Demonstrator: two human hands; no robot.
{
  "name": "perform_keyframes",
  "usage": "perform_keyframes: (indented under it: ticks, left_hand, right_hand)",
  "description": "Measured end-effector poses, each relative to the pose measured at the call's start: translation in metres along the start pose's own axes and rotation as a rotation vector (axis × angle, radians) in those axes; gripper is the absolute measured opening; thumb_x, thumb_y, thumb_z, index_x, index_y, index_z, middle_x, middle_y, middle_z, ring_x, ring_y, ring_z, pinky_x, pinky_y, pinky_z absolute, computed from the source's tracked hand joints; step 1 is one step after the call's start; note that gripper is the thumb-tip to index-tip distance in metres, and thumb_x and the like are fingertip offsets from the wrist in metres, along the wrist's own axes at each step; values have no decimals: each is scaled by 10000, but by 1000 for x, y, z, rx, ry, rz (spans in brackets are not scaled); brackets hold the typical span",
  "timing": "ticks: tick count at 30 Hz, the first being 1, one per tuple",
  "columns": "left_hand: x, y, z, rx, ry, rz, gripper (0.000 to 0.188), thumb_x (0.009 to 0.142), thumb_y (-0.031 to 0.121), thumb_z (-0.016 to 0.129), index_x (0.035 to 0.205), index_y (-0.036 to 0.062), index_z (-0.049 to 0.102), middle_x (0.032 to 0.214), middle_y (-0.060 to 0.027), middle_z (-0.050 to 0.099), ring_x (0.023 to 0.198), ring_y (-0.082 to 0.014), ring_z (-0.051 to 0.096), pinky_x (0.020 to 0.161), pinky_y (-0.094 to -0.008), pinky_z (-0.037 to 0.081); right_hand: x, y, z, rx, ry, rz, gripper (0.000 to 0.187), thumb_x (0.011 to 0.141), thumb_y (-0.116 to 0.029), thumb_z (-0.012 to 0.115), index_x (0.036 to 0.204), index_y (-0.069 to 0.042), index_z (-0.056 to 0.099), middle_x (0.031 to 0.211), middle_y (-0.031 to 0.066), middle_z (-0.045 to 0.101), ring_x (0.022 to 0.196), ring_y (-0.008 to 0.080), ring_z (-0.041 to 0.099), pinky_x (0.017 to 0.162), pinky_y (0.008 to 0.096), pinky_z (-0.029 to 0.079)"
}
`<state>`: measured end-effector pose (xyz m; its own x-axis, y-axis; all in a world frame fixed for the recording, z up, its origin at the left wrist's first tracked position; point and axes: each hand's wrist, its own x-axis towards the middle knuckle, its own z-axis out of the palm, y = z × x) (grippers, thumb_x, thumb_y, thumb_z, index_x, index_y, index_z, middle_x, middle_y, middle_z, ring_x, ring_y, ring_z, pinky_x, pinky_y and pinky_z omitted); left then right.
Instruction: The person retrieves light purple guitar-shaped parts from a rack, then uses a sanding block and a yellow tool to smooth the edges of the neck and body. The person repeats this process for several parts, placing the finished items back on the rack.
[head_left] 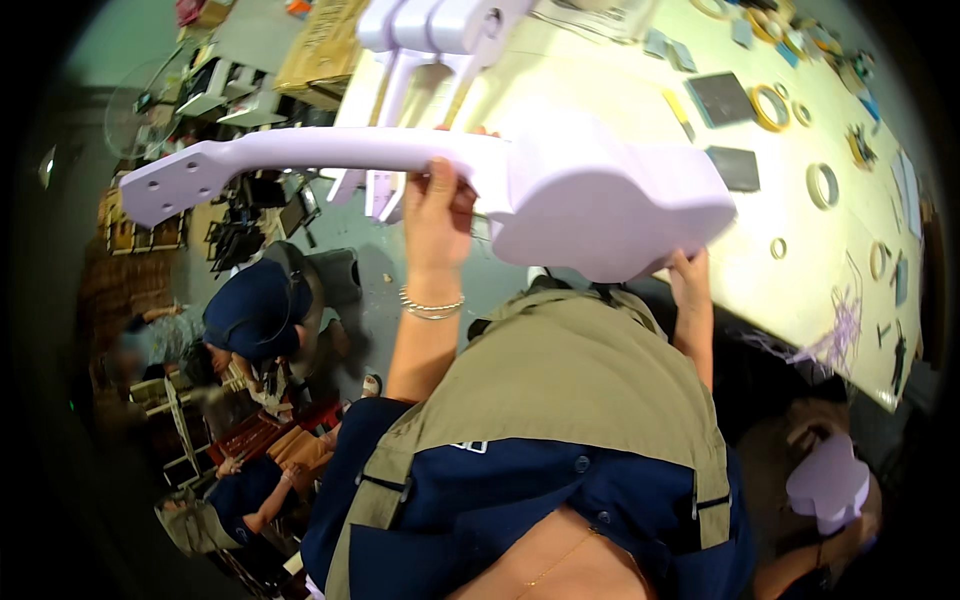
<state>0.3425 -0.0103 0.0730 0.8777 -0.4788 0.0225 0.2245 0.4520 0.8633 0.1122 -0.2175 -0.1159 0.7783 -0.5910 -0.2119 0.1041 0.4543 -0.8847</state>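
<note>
Guitar [600,215], pale purple with no strings, is held across the middle of the frame, its neck pointing left. The left hand [437,205] is wrapped on the neck; the right hand [690,278] grips the body's lower edge, its fingers partly hidden. The 2 hands seem to be holding it up for a check. Next, it likely calls for slow turning, without bumping the white table [590,85] at upper right. No words show on it; marks on the brown box [318,45], upper left, are too blurry to read.
</note>
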Motion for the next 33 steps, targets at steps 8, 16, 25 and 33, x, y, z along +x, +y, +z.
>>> perform_keyframes:
  ticks: [8, 16, 25, 33]
  left_hand:
    - [-5, 18, 23, 236, 123, 101, 465, 873, 123, 580, 1270, -24, 388, 994, -133, 612, 842, -163, 631, 643, -255, 560]
    - [-10, 16, 22, 434, 108, 147, 506, 885, 158, 560, 1324, 6, 359, 1001, -150, 607, 841, -215, 640, 665, -317, 566]
    - [-5, 17, 18, 139, 35, 3, 497, 892, 189, 557, 1319, 30, 358, 1075, -162, 585, 947, -228, 610, 779, -346, 538]
    - [2, 0, 12, -88, -393, 82, 484, 824, 277, 625, 1247, 136, 438, 1154, -179, 566, 1165, -360, 475, 963, -470, 396]
  right_hand:
    - [-5, -35, 27, 122, 147, 202, 806, 844, -561, 495, 1338, 43, 291, 1311, 157, 423, 1190, 240, 428, 975, 347, 359]
    - [-12, -64, 40, 54, 226, 324, 814, 838, -567, 493, 1330, 57, 315, 1324, 196, 404, 1200, 272, 420, 982, 349, 352]
    - [-13, -27, 1, 126, 126, 154, 680, 828, -413, 608, 1285, 37, 383, 1242, 134, 469, 1131, 231, 453, 962, 344, 357]
    - [-9, -5, -42, -9, 112, 139, 849, 505, 159, 591, 1300, -57, 386, 1172, 54, 494, 1044, 172, 497, 702, 278, 460]
